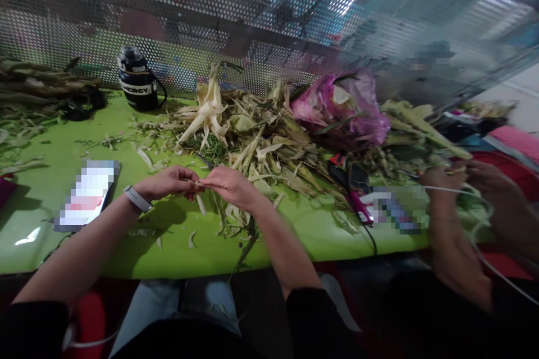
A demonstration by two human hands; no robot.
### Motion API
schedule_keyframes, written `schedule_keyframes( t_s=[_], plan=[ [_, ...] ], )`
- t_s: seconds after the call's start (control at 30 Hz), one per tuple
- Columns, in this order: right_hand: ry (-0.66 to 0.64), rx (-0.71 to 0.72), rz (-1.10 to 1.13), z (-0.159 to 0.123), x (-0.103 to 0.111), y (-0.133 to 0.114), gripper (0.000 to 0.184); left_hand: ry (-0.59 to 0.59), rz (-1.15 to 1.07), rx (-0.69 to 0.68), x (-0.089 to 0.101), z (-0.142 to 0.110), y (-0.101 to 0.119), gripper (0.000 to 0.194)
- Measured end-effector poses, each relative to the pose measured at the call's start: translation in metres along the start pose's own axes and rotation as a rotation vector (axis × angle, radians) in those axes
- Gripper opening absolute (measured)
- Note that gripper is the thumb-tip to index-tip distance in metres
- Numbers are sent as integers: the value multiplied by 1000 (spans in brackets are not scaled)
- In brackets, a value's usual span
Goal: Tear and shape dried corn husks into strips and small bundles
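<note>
Pale husk strip (201, 205) hung below the meeting fingertips of the person's two hands, near the front of the green desk (160, 261). Taking those fingertips as the clock's centre, a heap of dried husks (37, 87) lay at ten o'clock, a phone (95, 193) with a lit screen at nine, and a black handled bottle (141, 81) at eleven. Next came the left hand (174, 182), a white band (137, 199) on its wrist, with thumb and fingers pinched together on the strip's upper end. The strip's long axis slanted from eleven toward five, its free end pointing at the desk's front edge. The right hand (229, 184) met it from three o'clock, its grip likewise a tight pinch, seemingly on the same end; neither hand was clearly nearer. A splayed cream corn husk (210, 109) stood at twelve, a larger husk pile (282, 148) at one, and a pink plastic bag (345, 109) at two. Well apart, at three, were a co-worker's hands (446, 179), blurred.
</note>
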State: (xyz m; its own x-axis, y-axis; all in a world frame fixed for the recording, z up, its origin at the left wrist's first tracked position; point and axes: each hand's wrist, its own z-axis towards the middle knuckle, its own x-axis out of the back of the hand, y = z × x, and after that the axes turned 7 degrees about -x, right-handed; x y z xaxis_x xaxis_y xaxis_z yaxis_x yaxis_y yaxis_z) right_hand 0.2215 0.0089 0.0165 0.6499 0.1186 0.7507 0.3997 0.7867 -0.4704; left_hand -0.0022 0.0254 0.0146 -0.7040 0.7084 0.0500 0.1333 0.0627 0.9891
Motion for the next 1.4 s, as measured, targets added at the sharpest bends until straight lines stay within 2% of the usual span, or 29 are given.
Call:
schedule_keyframes(
  t_s=[0.17,0.33,0.47,0.63,0.7,0.73,0.83,0.87,0.93,0.97,1.03,1.13,1.27,1.4],
  plan=[
    [-31,0,-210,-2,3,-11,21,-29,-2,14,-1,0,4,21],
    [-97,-40,-357,-4,5,-20,24,-39,-124,-20,-1,2,0,25],
    [-175,-87,-387,-3,2,-22,25,-49,-139,-56,1,2,-6,37],
    [-197,-156,-340,0,-8,-17,22,-37,15,-144,4,3,-7,41],
    [-158,-210,-296,2,-13,-12,21,43,157,-190,4,3,-3,43],
    [-122,-246,-266,2,-15,-9,21,128,253,-235,3,2,0,45],
    [78,-393,-174,4,-17,3,18,519,588,-461,-7,-2,7,50],
    [159,-445,-149,5,-18,6,18,617,679,-525,-13,-4,7,47],
    [293,-524,-108,5,-17,11,18,702,745,-576,-26,-5,5,30],
    [333,-548,-92,5,-18,11,18,668,746,-571,-33,-4,2,22],
    [380,-577,-73,5,-19,10,19,531,697,-502,-47,-1,-5,20],
    [423,-595,-69,5,-25,4,21,578,432,-381,-60,9,-14,31],
    [469,-554,-97,6,-37,-4,23,522,-107,-358,-63,19,-19,42],
    [480,-501,-117,7,-47,-8,25,538,-507,-275,-67,20,-18,38]
  ],
)
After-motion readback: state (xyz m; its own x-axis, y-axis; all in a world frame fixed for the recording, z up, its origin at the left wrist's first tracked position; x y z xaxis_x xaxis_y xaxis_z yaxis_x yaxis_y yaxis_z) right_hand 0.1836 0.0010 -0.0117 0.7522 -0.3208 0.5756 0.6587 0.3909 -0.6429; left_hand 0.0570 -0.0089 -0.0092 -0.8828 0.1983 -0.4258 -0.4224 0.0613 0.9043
